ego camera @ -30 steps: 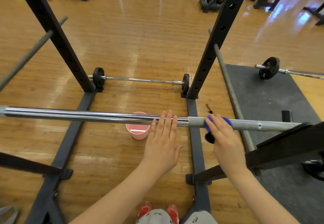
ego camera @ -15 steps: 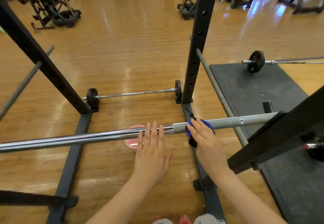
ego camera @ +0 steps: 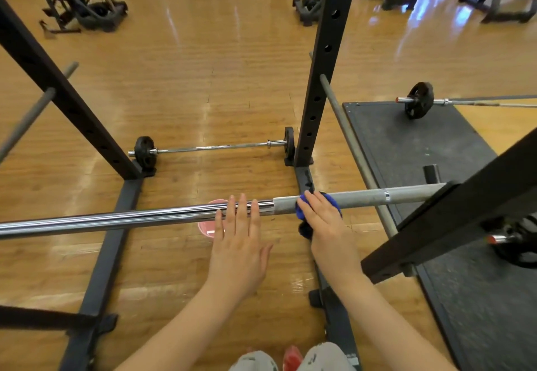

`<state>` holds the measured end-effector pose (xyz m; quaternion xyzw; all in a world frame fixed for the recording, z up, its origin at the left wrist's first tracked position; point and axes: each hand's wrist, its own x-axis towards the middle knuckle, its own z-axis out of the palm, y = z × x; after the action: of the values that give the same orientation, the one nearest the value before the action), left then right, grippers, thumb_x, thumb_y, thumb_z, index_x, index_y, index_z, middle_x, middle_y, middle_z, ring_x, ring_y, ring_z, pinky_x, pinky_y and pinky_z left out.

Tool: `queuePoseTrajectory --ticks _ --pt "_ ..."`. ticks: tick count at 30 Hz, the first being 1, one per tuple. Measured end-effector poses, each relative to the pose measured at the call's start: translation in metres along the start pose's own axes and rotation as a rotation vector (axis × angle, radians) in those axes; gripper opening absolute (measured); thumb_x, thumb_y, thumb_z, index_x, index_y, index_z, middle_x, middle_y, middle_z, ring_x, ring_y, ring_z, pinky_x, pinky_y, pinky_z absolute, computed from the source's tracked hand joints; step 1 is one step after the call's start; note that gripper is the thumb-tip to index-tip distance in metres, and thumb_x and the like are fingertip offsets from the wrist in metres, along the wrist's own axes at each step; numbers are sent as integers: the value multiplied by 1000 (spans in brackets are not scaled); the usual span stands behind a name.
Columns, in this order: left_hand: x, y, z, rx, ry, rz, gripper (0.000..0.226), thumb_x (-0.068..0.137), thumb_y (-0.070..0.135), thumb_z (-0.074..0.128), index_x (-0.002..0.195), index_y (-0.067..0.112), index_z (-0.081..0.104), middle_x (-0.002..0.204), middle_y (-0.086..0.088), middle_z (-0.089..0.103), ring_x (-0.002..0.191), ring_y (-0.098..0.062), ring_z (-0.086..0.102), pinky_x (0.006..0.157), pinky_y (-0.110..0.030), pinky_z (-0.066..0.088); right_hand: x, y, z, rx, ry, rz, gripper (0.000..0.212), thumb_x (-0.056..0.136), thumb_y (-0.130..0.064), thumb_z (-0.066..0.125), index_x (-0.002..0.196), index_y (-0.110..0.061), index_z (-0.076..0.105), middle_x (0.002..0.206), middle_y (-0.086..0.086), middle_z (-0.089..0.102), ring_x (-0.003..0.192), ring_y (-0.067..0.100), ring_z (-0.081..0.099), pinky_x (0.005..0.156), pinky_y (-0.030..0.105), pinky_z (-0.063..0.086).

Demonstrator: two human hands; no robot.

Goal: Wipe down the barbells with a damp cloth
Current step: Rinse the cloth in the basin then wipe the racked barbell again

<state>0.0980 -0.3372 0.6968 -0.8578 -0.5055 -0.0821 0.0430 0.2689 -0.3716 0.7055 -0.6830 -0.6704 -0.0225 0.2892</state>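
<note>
Cloth is being clasped round the barbell by your right hand, wiping its grey part. At its nine o'clock, your left hand is lying flat and unclenched, steadying the shaft.

The room around me is bright and evenly lit, warm on the wooden floor. Pale streaks of glare run down the boards ahead of me, and at the far right there are bluish-white reflections, as from windows or lamps beyond the frame. The chrome barbell under my left hand carries thin bright highlights along its length. Shadows are soft and weak. The wide lens bends the rack uprights outward and stretches things at the edges. The far right and the bottom corners look smeared; the middle is fairly sharp.
</note>
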Motion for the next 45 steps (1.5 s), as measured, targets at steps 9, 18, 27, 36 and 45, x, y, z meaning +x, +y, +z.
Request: queuePoseTrajectory --ticks 9,18,27,36,45 --pt "-1 -1 -1 -28 -10 -19 71 88 46 30 144 2 26 146 -25 39 136 -40 34 107 -56 26 -6 61 -33 -79 158 309 55 70 21 67 122 6 58 128 20 57 124 36 49 101 55 37" --pt "20 18 1 -27 46 91 71 84 45 42 136 -2 46 141 -26 45 134 -37 29 109 -49 20 -3 56 -31 -79 13 105 60 67 14 72 124 0 59 129 14 59 123 29 52 103 47 33" --pt "21 16 5 -56 55 116 73 84 47 33 141 0 30 145 -25 39 137 -36 25 113 -48 14 0 74 -41 -179 64 350 56 70 17 69 124 6 57 129 20 56 126 33 48 103 51 36" --pt "22 15 3 -104 93 125 92 69 37 80 139 1 33 143 -25 43 136 -36 27 110 -49 20 1 106 -63 -186 97 554 57 88 11 52 141 -3 41 150 10 36 142 20 24 112 28 18" --pt "22 14 -2 -98 38 126 93 68 34 80 140 1 31 142 -24 43 135 -36 28 110 -49 20 3 104 -68 -200 -5 346 59 79 17 59 134 -3 51 140 13 48 134 26 40 110 36 27"
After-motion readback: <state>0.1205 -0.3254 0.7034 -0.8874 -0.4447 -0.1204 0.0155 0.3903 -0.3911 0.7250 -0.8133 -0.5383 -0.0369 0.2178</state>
